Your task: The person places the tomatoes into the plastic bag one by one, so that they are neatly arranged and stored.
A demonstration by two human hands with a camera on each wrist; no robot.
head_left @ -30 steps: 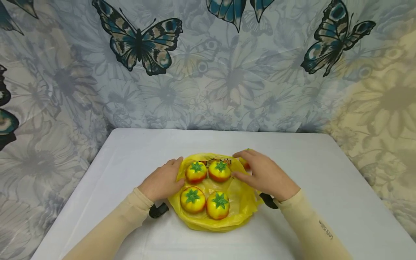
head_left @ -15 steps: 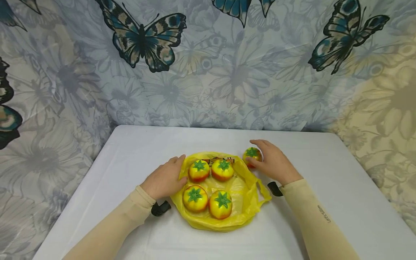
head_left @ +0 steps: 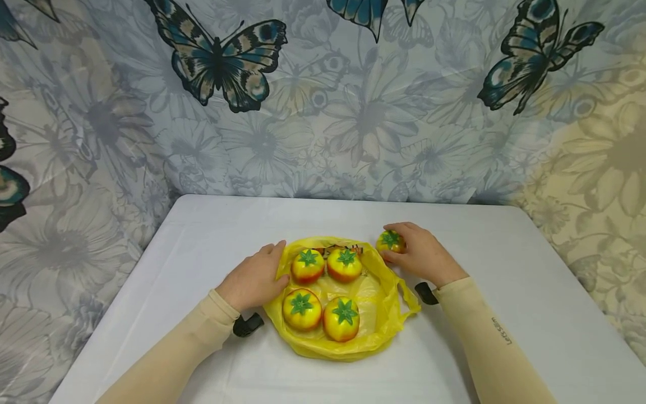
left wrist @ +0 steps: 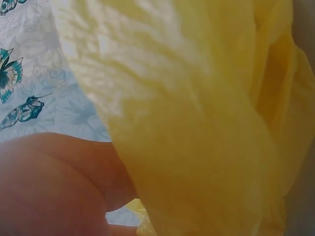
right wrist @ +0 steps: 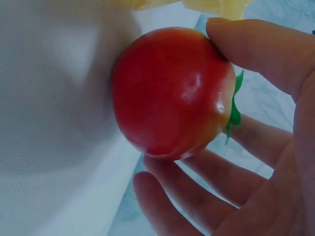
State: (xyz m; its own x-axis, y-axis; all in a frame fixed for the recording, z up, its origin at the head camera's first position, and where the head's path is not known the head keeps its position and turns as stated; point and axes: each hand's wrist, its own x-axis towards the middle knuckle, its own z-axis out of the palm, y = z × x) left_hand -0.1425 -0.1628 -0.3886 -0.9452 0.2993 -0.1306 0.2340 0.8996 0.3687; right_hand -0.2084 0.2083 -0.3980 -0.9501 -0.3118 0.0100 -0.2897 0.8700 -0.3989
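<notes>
A yellow plastic bag [head_left: 375,322] lies spread open on the white table, its rim rolled into a ring. Several yellow-and-red artificial tomatoes [head_left: 341,321] with green star-shaped tops sit inside it. At the bag's left rim, my left hand [head_left: 254,281] holds the plastic between thumb and fingers; the film hides part of the thumb in the left wrist view. My right hand [head_left: 423,253] grips another tomato [head_left: 391,241] just outside the bag's far right edge. Its red underside shows in the right wrist view, the thumb [right wrist: 256,46] on one side and fingers on the other.
The white table [head_left: 212,224] ends at a butterfly-and-flower patterned cloth backdrop [head_left: 368,129]. A loose bag handle [head_left: 410,300] sticks out to the right, below my right wrist. Black straps with devices [head_left: 247,325] sit under both wrists.
My right hand has moved from the bag's right rim to the tomato outside and closed its fingers round it. The bag's right handle has come into sight. My left hand has stayed put.
</notes>
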